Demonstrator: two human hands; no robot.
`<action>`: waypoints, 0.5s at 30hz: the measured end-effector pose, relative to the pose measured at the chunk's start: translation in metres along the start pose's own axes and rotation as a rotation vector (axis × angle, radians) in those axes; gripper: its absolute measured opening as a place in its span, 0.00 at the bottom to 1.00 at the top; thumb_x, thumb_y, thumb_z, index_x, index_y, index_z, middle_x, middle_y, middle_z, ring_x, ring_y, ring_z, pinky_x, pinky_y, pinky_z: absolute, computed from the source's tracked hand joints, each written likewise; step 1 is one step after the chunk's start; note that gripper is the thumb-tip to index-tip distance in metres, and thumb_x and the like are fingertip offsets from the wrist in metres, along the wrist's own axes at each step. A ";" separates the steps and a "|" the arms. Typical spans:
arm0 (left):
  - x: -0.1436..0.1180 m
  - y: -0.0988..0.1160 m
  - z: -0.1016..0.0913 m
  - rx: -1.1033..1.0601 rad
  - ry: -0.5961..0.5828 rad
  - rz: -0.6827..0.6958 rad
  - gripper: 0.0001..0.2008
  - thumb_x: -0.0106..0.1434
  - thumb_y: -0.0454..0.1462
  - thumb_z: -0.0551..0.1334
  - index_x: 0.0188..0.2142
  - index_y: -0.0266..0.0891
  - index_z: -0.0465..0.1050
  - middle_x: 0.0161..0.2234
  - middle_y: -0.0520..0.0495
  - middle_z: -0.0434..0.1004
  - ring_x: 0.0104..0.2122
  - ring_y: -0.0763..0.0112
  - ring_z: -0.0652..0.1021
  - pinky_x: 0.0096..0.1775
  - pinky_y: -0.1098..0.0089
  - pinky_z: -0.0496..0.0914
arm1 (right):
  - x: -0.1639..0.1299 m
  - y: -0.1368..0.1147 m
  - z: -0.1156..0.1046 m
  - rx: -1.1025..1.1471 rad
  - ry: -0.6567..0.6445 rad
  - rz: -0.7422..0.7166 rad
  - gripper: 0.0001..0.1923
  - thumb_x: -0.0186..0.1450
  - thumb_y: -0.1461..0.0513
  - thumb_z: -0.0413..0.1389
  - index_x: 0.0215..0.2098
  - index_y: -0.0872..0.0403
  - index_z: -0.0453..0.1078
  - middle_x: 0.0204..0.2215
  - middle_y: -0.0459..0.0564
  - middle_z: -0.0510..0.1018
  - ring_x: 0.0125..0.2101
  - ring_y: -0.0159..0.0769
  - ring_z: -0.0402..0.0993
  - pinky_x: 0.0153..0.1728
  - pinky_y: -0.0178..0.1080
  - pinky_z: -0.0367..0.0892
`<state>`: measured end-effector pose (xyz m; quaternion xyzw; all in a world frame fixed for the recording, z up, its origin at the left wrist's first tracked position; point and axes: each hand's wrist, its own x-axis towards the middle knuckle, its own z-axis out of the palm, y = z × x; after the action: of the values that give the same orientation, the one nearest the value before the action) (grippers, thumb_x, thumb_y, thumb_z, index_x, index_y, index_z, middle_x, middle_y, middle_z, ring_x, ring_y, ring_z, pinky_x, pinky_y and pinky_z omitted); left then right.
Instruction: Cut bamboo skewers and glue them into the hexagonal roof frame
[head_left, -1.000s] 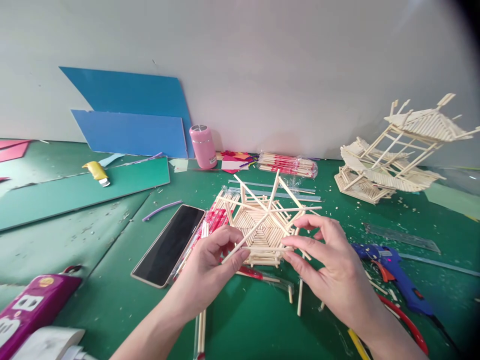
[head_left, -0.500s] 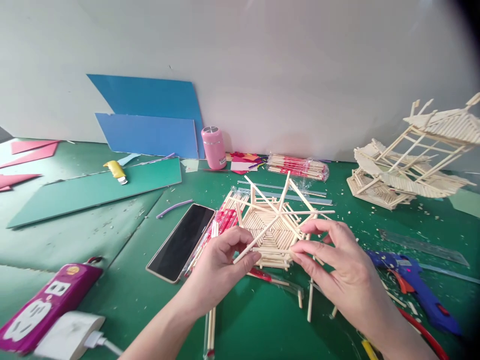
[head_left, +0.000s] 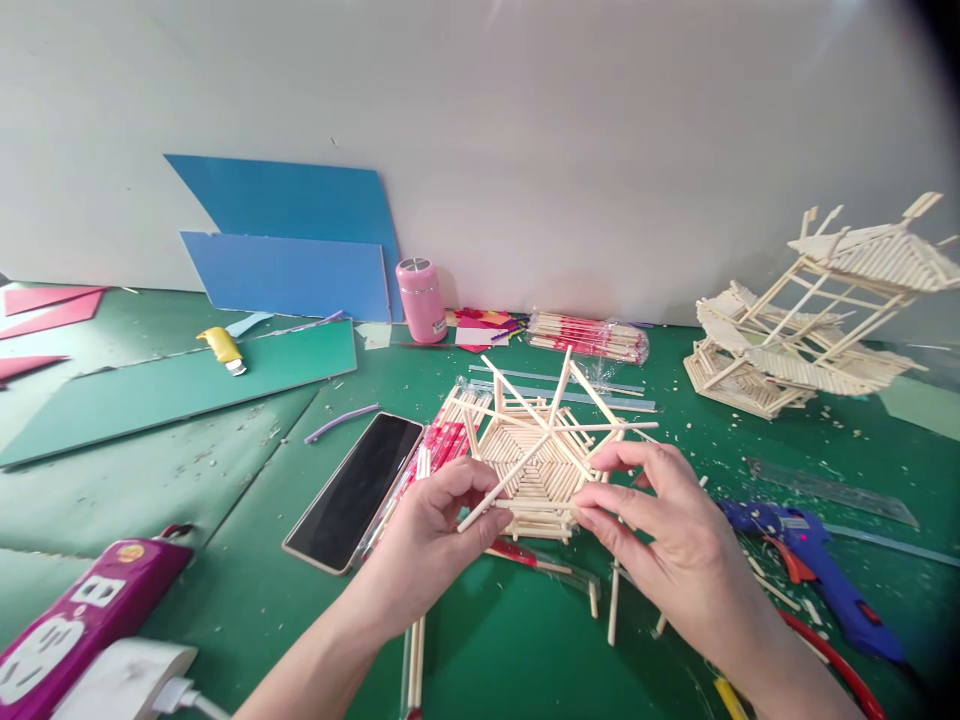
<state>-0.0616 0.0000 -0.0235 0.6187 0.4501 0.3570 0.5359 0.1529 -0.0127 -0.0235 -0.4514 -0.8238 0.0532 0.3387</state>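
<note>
Pale wall [head_left: 562, 150] backs a green tabletop [head_left: 517, 650]. Blue boards [head_left: 292, 277] lean against the wall at left; a stick tower [head_left: 870, 257] stands at right. Mid-tabletop sits a stick frame [head_left: 536, 463], the person's left hand [head_left: 439, 520] and right hand [head_left: 664, 520] at its near side. Right of them lies a glue gun [head_left: 821, 575], left a phone [head_left: 356, 490]. The left grips a sloping rod [head_left: 514, 472] of the frame; the right pinches one end of a crosswise rod [head_left: 540, 504].
</note>
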 end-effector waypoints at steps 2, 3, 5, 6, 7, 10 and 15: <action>-0.002 -0.003 -0.002 0.050 -0.004 0.005 0.04 0.59 0.35 0.59 0.34 0.36 0.69 0.32 0.47 0.70 0.34 0.68 0.70 0.38 0.67 0.67 | 0.000 0.000 0.000 0.003 0.017 -0.002 0.07 0.61 0.67 0.53 0.36 0.51 0.71 0.39 0.52 0.66 0.42 0.41 0.65 0.37 0.44 0.68; -0.004 -0.004 -0.003 0.105 0.012 0.023 0.06 0.59 0.36 0.59 0.36 0.37 0.68 0.33 0.47 0.70 0.34 0.67 0.70 0.37 0.66 0.67 | 0.001 0.000 0.000 0.005 0.024 -0.003 0.07 0.61 0.67 0.53 0.36 0.51 0.71 0.39 0.52 0.67 0.42 0.41 0.65 0.37 0.44 0.68; -0.007 -0.003 -0.003 0.306 0.121 0.121 0.12 0.58 0.35 0.60 0.42 0.38 0.65 0.37 0.45 0.69 0.36 0.65 0.70 0.37 0.65 0.67 | 0.002 -0.002 0.000 0.012 0.025 0.001 0.07 0.61 0.67 0.54 0.36 0.52 0.71 0.39 0.53 0.67 0.42 0.41 0.65 0.38 0.44 0.67; -0.009 -0.002 -0.003 0.443 0.210 0.206 0.15 0.57 0.35 0.61 0.44 0.38 0.64 0.40 0.43 0.68 0.38 0.63 0.70 0.38 0.63 0.67 | 0.003 -0.003 -0.001 0.019 0.020 0.009 0.07 0.61 0.67 0.54 0.35 0.53 0.71 0.39 0.53 0.66 0.42 0.41 0.64 0.39 0.44 0.67; -0.011 0.001 -0.001 0.593 0.303 0.313 0.17 0.56 0.33 0.62 0.46 0.38 0.63 0.42 0.42 0.66 0.40 0.62 0.69 0.39 0.62 0.66 | 0.003 -0.005 -0.001 0.026 0.014 0.022 0.06 0.61 0.67 0.54 0.35 0.53 0.71 0.39 0.53 0.66 0.42 0.40 0.64 0.40 0.44 0.66; -0.013 0.011 0.007 0.958 0.382 0.623 0.15 0.57 0.31 0.62 0.45 0.38 0.65 0.44 0.41 0.66 0.41 0.59 0.68 0.41 0.60 0.62 | 0.004 -0.007 -0.002 0.041 -0.004 0.056 0.06 0.62 0.66 0.53 0.34 0.53 0.72 0.39 0.52 0.66 0.42 0.40 0.63 0.40 0.44 0.65; -0.005 0.015 0.021 1.187 0.127 0.783 0.11 0.64 0.30 0.52 0.42 0.35 0.70 0.37 0.42 0.75 0.40 0.57 0.66 0.41 0.58 0.56 | 0.003 -0.007 0.000 0.026 0.014 0.065 0.06 0.62 0.64 0.54 0.34 0.52 0.73 0.38 0.51 0.67 0.41 0.39 0.64 0.39 0.43 0.65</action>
<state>-0.0413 -0.0122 -0.0123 0.9002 0.3436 0.2535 -0.0862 0.1470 -0.0139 -0.0192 -0.4740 -0.8055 0.0720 0.3484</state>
